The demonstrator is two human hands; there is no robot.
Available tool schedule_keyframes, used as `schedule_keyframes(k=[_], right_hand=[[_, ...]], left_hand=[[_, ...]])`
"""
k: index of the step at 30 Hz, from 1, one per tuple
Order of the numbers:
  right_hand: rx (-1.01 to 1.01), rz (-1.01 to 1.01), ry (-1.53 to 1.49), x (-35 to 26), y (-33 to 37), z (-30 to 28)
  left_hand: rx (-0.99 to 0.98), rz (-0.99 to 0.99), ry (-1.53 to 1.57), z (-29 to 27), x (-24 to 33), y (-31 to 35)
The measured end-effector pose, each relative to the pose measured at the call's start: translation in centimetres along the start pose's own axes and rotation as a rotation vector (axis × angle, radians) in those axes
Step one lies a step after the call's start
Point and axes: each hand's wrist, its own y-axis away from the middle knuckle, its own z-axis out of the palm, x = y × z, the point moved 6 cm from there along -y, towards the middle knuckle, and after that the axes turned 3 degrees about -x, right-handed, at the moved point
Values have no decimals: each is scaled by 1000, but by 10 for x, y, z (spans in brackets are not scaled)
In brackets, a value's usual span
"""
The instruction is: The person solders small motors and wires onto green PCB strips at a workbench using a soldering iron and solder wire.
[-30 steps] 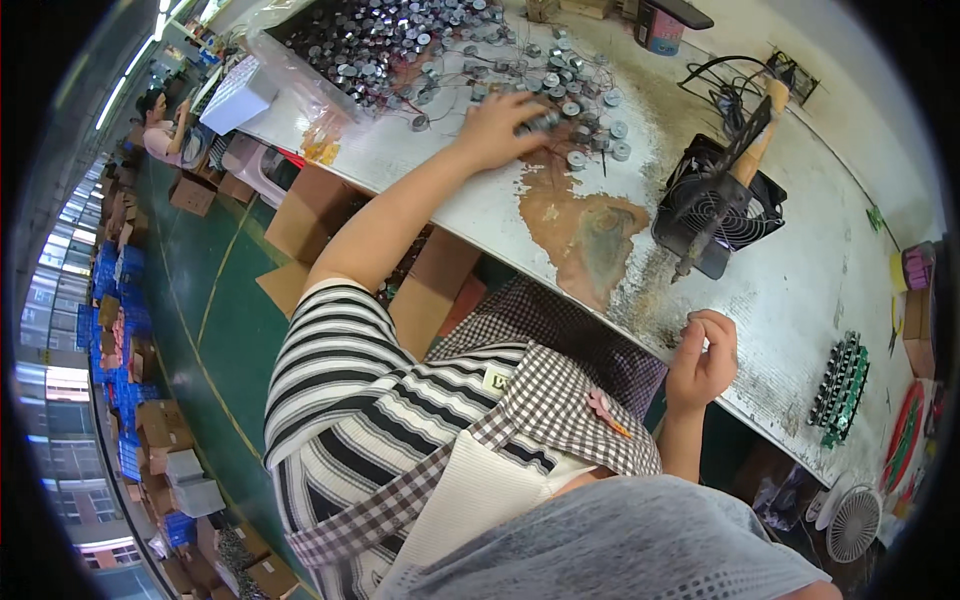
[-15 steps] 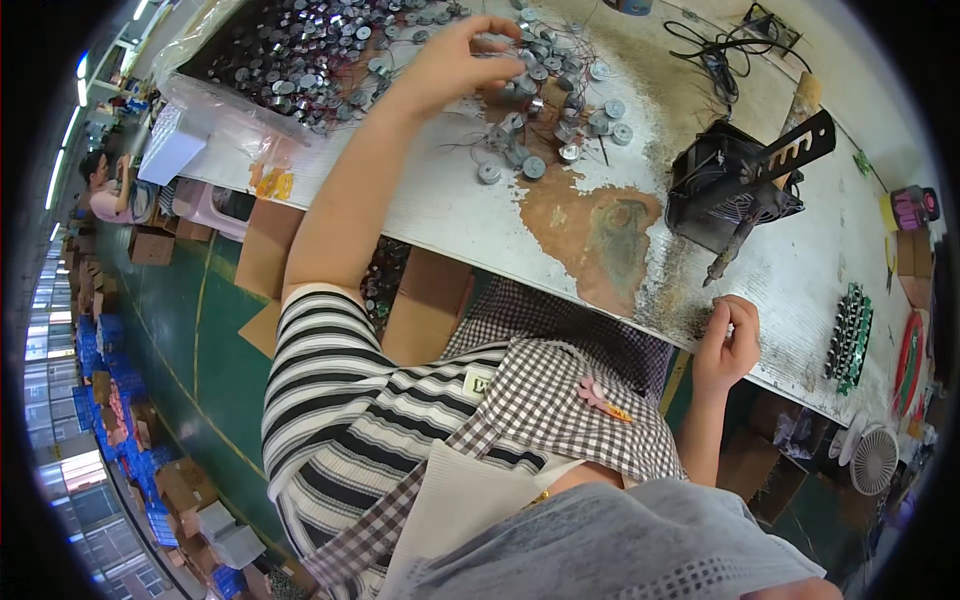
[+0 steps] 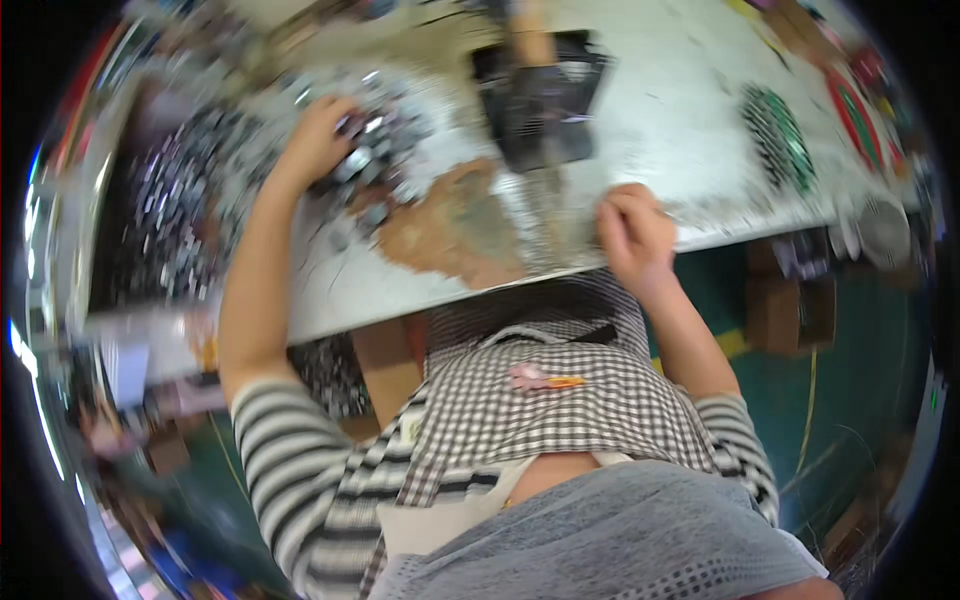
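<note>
My left hand (image 3: 322,138) reaches over the table to the left side of a loose pile of small silver round motors (image 3: 378,150) with thin wires. Its fingers curl down at the pile, but blur hides whether they grip one. Near the front edge of the table, my right hand (image 3: 637,235) is closed, thumb against bent fingers; what it holds, if anything, is too hidden to make out. Beyond it stands a black square fan (image 3: 540,120), with a dark metal bracket and a tan handle across its top.
A dark tray (image 3: 120,240) full of many more motors lies at left. Bare brown patches (image 3: 450,225) mark the white tabletop (image 3: 680,120). Green circuit boards (image 3: 778,138) stand in a row at right. An open cardboard box (image 3: 790,315) sits below the table.
The view has swung to the right and is blurred. My left hand has come down onto the left side of the motor pile. My right hand stays closed near the table edge.
</note>
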Motion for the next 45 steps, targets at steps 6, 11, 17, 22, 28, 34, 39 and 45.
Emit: schedule_keyframes(k=[6, 11, 17, 22, 28, 34, 39, 45], right_hand=[[372, -85, 182, 21, -6, -78], [641, 204, 751, 90, -1, -203], [399, 693, 738, 183, 19, -257], [525, 266, 1065, 141, 3, -239], [472, -264, 924, 61, -1, -156], [298, -180, 499, 5, 53, -49], [73, -156, 142, -33, 81, -3], [-45, 47, -257, -21, 67, -5]], left_hand=[[168, -301, 428, -38, 15, 21], [181, -371, 528, -63, 13, 32], [564, -213, 85, -113, 61, 64], [808, -149, 183, -78, 135, 123], [-76, -316, 1457, 66, 217, 112], [-447, -499, 2183, 145, 289, 58], [-276, -530, 2027, 144, 293, 49], [-255, -537, 1741, 138, 272, 69]])
